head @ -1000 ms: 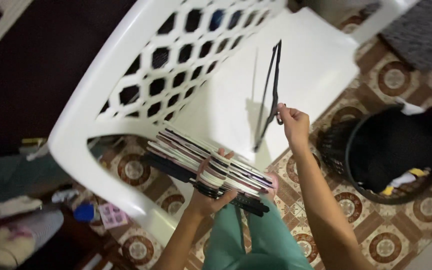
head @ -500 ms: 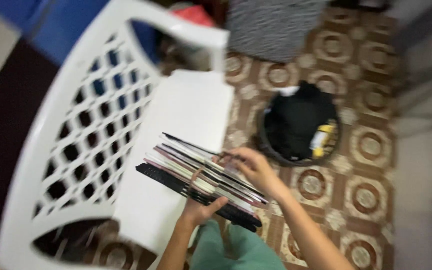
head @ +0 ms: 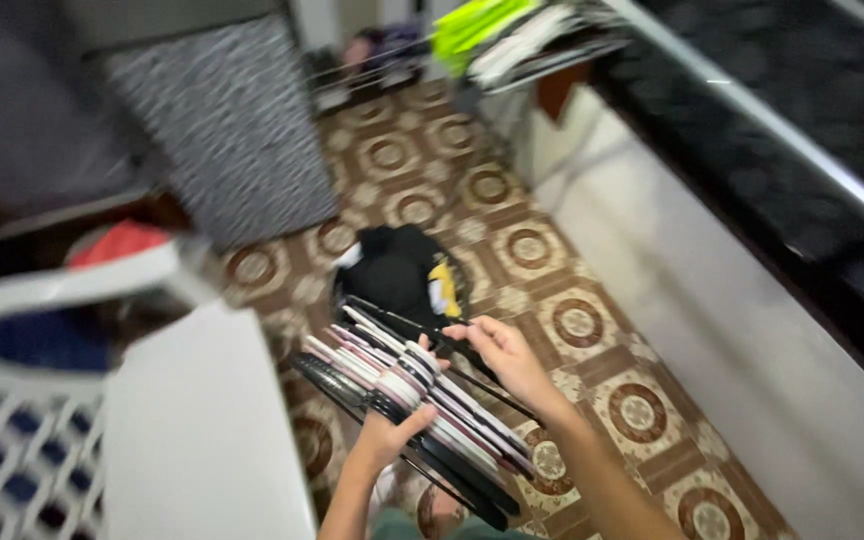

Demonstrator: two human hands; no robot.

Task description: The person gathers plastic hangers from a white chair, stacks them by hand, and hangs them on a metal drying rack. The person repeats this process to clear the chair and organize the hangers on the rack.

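Left hand: the left hand (head: 384, 438) is closed around a stack of clothes hangers (head: 407, 405), thumb on the near side, fingers wrapped over the far side; this grip carries the whole bundle.
Right hand: the right hand (head: 505, 355) rests at the upper edge of the stack, fingertips touching the topmost dark hanger; the blur does not let one tell whether they pinch it or merely press on it.
Hangers: thin, flat, in white, pink and black, lying parallel and slanting from upper left to lower right, held in the air above the tiled floor (head: 592, 330), just right of the chair seat.
Basket: a dark round basket (head: 402, 275) with black cloth and a yellow item inside stands on the floor just beyond the stack.
Chair: a white plastic chair (head: 192, 420) with a lattice back fills the lower left; its seat shows nothing lying on it.
Surroundings: a grey patterned mat (head: 222, 130) lies further off; a dark stone bench (head: 772, 110) runs along the right; a rack with green and white items (head: 512, 35) appears at the top, blurred.
Progress (judged): many hangers are already gathered into one bundle, and the top one appears to be at the point of being squared with the rest. No loose hanger shows on the chair or floor, so gathering looks nearly complete; the bundle itself has not been set down anywhere.
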